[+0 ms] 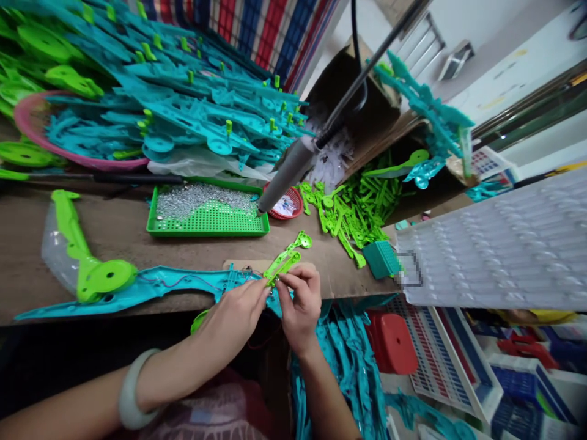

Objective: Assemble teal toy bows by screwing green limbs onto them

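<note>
A long blue plastic toy part (178, 282) with a thin wire along it lies across the table's front edge. My left hand (238, 311) is closed at its right end, fingertips pinching the lower end of a bright green plastic lever (288, 263). Close against those fingertips, my right hand (300, 302) is closed in a pinch; what sits between its fingers is too small to make out. Another green arm with a round end (303, 239) extends just beyond. At the toy's left end is a green piece with a disc (110, 278) and a clear fin.
Behind is a green tray (208, 231) of small metal screws, beside a red basket (298, 205). A grey power screwdriver (291, 174) hangs over them. Green parts (353, 211) are heaped right; blue parts (183, 104) are piled at back left. A teal block (381, 259) stands right.
</note>
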`<state>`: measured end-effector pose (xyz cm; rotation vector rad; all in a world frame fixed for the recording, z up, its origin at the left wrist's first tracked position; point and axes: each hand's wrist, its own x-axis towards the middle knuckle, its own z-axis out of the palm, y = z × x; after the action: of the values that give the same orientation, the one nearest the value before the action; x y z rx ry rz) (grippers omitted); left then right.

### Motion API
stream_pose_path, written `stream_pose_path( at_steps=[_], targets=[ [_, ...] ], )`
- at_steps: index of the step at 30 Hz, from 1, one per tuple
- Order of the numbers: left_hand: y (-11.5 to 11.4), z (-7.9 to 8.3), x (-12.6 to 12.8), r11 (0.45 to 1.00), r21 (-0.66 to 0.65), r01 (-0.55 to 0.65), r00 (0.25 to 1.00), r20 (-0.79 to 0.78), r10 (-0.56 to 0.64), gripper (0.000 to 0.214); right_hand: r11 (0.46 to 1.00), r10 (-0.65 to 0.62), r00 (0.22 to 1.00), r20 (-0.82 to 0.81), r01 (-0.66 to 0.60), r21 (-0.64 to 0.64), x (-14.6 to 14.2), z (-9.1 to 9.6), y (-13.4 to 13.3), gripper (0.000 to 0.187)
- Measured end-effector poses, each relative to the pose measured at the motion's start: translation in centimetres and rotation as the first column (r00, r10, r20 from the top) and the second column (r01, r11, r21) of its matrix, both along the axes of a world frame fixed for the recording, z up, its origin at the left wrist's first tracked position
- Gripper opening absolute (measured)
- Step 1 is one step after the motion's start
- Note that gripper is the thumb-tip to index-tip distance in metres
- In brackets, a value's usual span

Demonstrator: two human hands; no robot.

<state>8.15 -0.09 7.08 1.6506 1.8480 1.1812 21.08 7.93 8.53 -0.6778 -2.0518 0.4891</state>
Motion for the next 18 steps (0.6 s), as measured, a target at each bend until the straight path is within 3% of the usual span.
stream_pose_path(
  at_steps=[6, 18],
  targets=[
    [0.2, -0.5, 0.0, 0.999, -0.024, 0.024, 0.999, -0.036, -0.025, 0.033, 0.979, -0.007, 0.997, 0.079, -0.009, 0.204, 0.5, -0.4, 0.8, 0.021],
    [-0.2, 0.0, -1.1, 0.991, -0.11, 0.074, 0.997, -0.025, -0.078, 0.031, 0.988, 0.088, 0.983, 0.161, -0.107, 0.111, 0.7, 0.2, 1.1, 0.018]
  ],
)
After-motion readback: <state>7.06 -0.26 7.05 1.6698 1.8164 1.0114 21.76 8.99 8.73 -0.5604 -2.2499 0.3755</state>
